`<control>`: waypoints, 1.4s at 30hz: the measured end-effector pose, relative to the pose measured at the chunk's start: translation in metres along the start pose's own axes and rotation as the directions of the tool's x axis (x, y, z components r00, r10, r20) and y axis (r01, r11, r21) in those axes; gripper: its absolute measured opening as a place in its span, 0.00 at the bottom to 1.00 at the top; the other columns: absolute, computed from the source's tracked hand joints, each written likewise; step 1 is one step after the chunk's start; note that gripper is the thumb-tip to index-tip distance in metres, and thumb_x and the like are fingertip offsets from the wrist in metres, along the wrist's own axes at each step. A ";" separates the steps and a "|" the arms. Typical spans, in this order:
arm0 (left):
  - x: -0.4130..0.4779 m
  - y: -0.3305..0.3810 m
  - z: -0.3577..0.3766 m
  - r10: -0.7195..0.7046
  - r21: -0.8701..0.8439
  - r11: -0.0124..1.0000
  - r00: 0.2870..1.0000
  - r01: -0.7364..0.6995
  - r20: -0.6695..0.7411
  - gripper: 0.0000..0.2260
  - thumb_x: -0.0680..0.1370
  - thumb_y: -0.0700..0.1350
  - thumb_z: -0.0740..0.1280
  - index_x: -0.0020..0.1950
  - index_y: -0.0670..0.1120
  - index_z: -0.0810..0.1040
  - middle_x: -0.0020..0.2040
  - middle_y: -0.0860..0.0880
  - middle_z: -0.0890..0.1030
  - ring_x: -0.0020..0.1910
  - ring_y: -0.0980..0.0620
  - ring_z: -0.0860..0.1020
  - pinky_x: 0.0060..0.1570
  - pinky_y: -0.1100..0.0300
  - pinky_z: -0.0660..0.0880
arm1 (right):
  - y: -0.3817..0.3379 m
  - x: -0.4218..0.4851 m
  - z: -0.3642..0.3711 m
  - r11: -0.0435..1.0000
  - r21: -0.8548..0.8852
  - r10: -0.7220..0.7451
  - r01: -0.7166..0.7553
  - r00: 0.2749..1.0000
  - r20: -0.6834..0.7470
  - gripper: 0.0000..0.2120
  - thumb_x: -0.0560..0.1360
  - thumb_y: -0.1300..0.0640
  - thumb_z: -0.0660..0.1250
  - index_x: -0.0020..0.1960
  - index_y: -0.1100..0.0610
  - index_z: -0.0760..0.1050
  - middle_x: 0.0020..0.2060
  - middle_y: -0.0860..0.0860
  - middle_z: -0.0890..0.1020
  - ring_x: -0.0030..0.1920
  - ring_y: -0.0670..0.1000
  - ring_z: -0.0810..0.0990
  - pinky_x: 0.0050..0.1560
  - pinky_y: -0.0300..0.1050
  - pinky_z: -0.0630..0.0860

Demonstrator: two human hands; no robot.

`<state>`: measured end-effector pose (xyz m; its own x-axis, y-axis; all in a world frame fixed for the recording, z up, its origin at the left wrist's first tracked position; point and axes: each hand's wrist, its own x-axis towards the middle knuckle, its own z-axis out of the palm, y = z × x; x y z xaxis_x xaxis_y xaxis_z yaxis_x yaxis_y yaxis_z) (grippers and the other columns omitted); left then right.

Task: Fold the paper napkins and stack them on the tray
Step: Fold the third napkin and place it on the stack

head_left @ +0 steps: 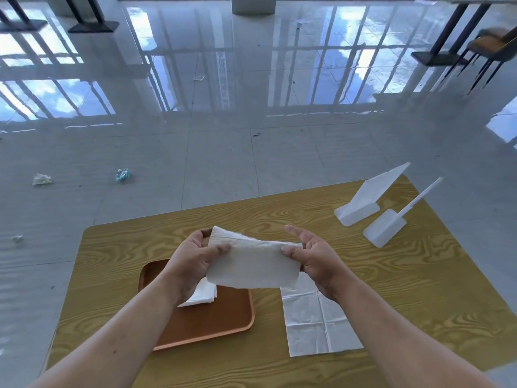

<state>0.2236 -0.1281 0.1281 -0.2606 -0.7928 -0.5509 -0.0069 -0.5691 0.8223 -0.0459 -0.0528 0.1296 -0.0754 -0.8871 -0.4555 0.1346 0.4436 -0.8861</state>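
Note:
I hold a white paper napkin (253, 263) in the air above the table, folded over into a band. My left hand (193, 261) pinches its left end and my right hand (313, 256) pinches its right end, thumb raised. Below it sits a brown tray (218, 323) with a small stack of folded napkins (202, 295) partly hidden under my left wrist. An unfolded napkin (316, 323) with crease lines lies flat on the table to the right of the tray.
The yellow wood-grain table (405, 275) carries two white plastic stands (363, 203) (391, 219) at the back right. Crumpled litter (123, 175) lies on the glossy tiled floor beyond. Table legs and a chair (492, 43) stand far off.

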 end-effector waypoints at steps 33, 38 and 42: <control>-0.012 0.007 0.015 0.231 0.791 0.612 0.949 0.027 -0.212 0.31 0.72 0.77 0.62 0.62 0.55 0.74 0.37 0.50 0.85 0.30 0.55 0.82 0.31 0.56 0.76 | -0.001 -0.009 0.026 0.865 0.474 0.102 -0.165 0.982 0.157 0.08 0.81 0.65 0.66 0.44 0.57 0.73 0.50 0.59 0.86 0.52 0.59 0.87 0.60 0.59 0.83; -0.014 0.004 0.016 -0.271 0.234 0.938 0.962 0.257 0.029 0.47 0.62 0.86 0.61 0.65 0.51 0.78 0.40 0.45 0.86 0.31 0.49 0.80 0.35 0.56 0.76 | -0.003 -0.005 0.040 0.879 0.464 0.088 -0.110 0.994 0.070 0.06 0.80 0.65 0.68 0.47 0.56 0.75 0.48 0.57 0.85 0.48 0.56 0.86 0.55 0.54 0.81; -0.010 0.007 0.021 -0.067 0.095 0.993 0.997 0.063 0.039 0.35 0.71 0.65 0.79 0.72 0.51 0.74 0.50 0.50 0.89 0.43 0.54 0.85 0.49 0.52 0.79 | -0.005 -0.005 0.047 0.917 0.379 0.088 -0.123 0.990 0.109 0.08 0.79 0.65 0.70 0.45 0.55 0.78 0.45 0.55 0.86 0.45 0.52 0.85 0.51 0.49 0.79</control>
<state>0.2053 -0.1198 0.1421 -0.2970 -0.7438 -0.5988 -0.1154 -0.5946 0.7957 0.0006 -0.0562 0.1405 0.0446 -0.8535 -0.5193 0.5075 0.4671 -0.7241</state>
